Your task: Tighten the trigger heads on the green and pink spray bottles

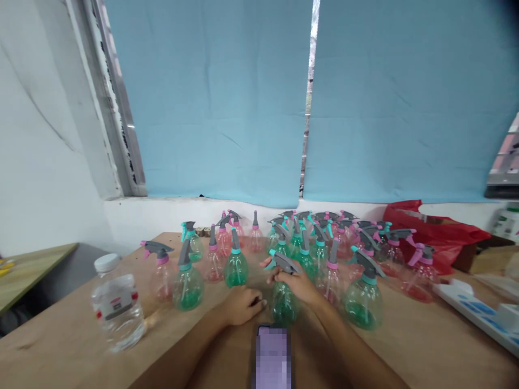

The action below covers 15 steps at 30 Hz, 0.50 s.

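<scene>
My right hand (298, 283) is wrapped around the neck of a green spray bottle (284, 305) with a grey trigger head, standing upright on the wooden table (73, 340). Just left of that bottle, my left hand (242, 304) rests on the table, its fingers curled loosely; I see nothing in it. Several green and pink spray bottles (235, 265) stand in a cluster behind both hands. A phone (272, 354) lies on the table between my forearms.
A clear water bottle (117, 308) with a white cap stands at the left. At the right edge lies a white box (478, 310), and behind it a red plastic bag (438, 232). Blue curtains (211, 97) hang behind, and a second table (28, 270) is at far left.
</scene>
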Available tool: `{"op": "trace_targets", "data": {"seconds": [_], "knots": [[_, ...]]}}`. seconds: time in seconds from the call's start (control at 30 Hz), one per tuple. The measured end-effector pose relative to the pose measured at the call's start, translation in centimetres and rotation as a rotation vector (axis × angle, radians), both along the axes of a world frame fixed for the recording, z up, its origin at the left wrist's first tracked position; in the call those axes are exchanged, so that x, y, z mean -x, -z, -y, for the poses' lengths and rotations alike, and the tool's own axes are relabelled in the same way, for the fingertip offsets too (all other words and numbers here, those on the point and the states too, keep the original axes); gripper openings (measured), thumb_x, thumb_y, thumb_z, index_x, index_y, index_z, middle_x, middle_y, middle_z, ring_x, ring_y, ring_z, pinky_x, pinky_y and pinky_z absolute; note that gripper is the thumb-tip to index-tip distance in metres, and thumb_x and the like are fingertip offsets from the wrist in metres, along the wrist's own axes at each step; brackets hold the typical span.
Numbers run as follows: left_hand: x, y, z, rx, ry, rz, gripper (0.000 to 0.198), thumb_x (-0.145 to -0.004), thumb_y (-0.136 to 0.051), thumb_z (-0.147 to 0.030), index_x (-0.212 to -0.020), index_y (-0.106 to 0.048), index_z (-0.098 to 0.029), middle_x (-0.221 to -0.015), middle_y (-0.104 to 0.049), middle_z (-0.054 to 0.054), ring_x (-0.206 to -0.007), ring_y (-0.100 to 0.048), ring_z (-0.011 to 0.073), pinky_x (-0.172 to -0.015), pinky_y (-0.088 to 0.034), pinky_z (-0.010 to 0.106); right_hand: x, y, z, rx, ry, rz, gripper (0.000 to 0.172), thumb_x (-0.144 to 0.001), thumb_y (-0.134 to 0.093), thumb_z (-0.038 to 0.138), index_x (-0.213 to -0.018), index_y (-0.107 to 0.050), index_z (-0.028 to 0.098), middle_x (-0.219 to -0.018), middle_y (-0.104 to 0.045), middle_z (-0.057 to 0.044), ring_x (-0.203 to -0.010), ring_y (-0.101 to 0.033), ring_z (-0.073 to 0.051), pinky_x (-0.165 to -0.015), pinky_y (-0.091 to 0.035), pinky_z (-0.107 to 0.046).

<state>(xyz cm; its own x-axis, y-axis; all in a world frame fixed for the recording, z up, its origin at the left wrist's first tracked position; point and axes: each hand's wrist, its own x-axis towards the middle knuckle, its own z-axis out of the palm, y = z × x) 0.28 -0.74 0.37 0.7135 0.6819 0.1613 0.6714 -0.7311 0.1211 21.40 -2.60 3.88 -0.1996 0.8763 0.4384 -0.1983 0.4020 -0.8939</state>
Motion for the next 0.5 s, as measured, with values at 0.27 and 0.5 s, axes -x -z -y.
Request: {"op": "trace_targets", "data": {"seconds": [0.27,0.5], "knots": [[0.0,0.04,0.01,0.017,0.003,0.031,0.032,-0.098,-0.052,-0.038,-0.075,-0.066,-0.022,-0.068,-0.068,0.002,-0.062,-0.061,0.018,-0.056,-0.032,0.027,0.78,-0.31,0.03,0.04,0.019,-0.079,0.02,-0.061,-0.059,0.019,-0.076,-0.073,0.022,-0.067,-0.068,0.0,-0.058,-0.06,-0.016,-0.06,-0.05,-0.029],[0.08,0.02,-0.08,0.037,0.017,0.035,0.033,-0.099,-0.051,-0.038,-0.077,-0.067,-0.021,-0.07,-0.069,0.002,-0.062,-0.061,0.0172,-0.056,-0.032,0.027,0.4,-0.08,0.13,-0.006,0.021,-0.046,0.033,-0.068,-0.063,0.021,-0.097,-0.075,0.025,-0.079,-0.073,0.0,-0.062,-0.062,-0.016,-0.068,-0.052,-0.032]]}}
